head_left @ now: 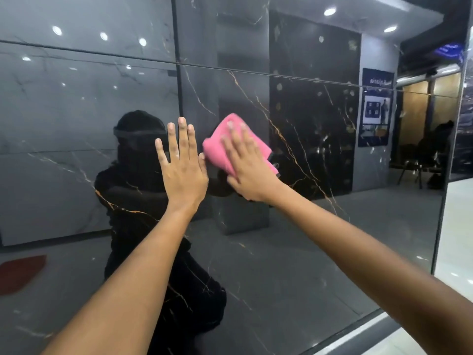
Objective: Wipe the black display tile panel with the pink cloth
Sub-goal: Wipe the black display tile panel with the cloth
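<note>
Glossy black tile panel (294, 252), reflected showroom.

pink cloth (225, 139): partly under right hand (249, 170) | fingers (231, 125) motion-blurred | forearms cut off below

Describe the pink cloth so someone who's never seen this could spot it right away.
Find the glossy black display tile panel with gold veins filling the view. Near its middle, the right hand presses the pink cloth flat against it. It is the only bright pink thing; the left hand beside it is bare.
</note>
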Available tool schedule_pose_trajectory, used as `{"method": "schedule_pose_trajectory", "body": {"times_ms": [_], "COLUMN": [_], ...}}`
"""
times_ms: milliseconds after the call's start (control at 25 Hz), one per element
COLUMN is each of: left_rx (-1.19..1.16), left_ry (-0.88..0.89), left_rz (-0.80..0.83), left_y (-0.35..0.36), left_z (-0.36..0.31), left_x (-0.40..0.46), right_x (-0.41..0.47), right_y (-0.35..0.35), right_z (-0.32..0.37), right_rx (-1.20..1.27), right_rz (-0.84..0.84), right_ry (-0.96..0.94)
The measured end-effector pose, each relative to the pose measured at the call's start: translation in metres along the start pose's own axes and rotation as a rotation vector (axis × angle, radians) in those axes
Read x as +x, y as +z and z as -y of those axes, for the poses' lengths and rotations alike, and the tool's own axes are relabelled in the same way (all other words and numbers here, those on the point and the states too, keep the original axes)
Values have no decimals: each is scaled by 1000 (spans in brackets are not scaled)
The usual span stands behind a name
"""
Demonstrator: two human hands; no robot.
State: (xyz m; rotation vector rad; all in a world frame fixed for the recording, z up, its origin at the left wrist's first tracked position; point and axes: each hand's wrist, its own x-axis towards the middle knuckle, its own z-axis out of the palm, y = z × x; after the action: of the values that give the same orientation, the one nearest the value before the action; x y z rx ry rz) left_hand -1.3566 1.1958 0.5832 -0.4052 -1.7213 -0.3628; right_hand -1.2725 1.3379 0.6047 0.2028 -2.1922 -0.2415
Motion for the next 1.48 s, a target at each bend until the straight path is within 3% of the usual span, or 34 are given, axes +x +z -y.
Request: {"method": "schedule_pose_trajectory", "body": {"times_ms": [40, 80, 200, 240, 280, 320, 360, 480, 520, 560, 600, 720, 760, 800, 920, 960, 1000, 1080, 1200, 1280, 1360, 1480], "left_rx": [0, 1, 14, 19, 21, 20, 16, 13, 13, 19, 29, 13, -38, -110, -287, -324, -355, -349, -180, -150, -163, -152], "left_ry": [8, 11, 2, -1, -1, 2, 4, 8, 8, 10, 14, 1, -37, -84, -86, -61, -59, -95, -67, -45, -49, -66], "left_rz": [-2, -1, -1, -7, -14, -20, -21, -19, -15, -12, -10, -17, -34, -54, -101, -104, -93, -39, 17, 31, 40, 48], "left_y": [0, 0, 0, 0, 1, 1, 1, 2, 2, 2, 2, 1, -1, -4, -5, -3, 0, 9, 27, 31, 28, 26], "left_z": [0, 0, 0, -1, -1, -1, -1, 0, 1, 1, 0, -3, -7, -13, -49, -65, -80, -103, -109, -101, -100, -103], "left_x": [0, 0, 0, -1, -1, -1, -1, 0, 0, 0, 0, 1, 2, 2, 1, 2, 3, 3, -15, -24, -23, -21], "right_x": [-2, 2, 23, 31, 39, 49, 58, 55, 52, 53, 55, 60, 66, 74, 68, 60, 53, 37, -8, -22, -25, -47], "right_y": [1, -3, -32, -45, -53, -54, -51, -25, -25, -32, -41, -69, -71, -68, -43, -42, -43, -43, -43, -33, -19, 11], "right_z": [-9, -29, -94, -105, -103, -94, -77, -17, -19, -37, -57, -99, -85, -64, -18, -29, -55, -123, -212, -210, -169, -115], "right_rx": [-66, -40, 335, 423, 420, 363, 302, 70, -31, -75, -28, 317, 320, 276, 74, -3, -24, 92, 287, 370, 420, 115], "right_rz": [-17, -78, -355, -367, -350, -376, -401, -125, -55, -53, -82, -282, -306, -297, -75, -60, -109, -252, -363, -341, -333, -69], "right_ry": [-150, -88, 799, 1035, 1122, 1059, 870, 63, -106, -150, -39, 724, 826, 753, 47, -72, -69, 218, 855, 1031, 816, -34]}}
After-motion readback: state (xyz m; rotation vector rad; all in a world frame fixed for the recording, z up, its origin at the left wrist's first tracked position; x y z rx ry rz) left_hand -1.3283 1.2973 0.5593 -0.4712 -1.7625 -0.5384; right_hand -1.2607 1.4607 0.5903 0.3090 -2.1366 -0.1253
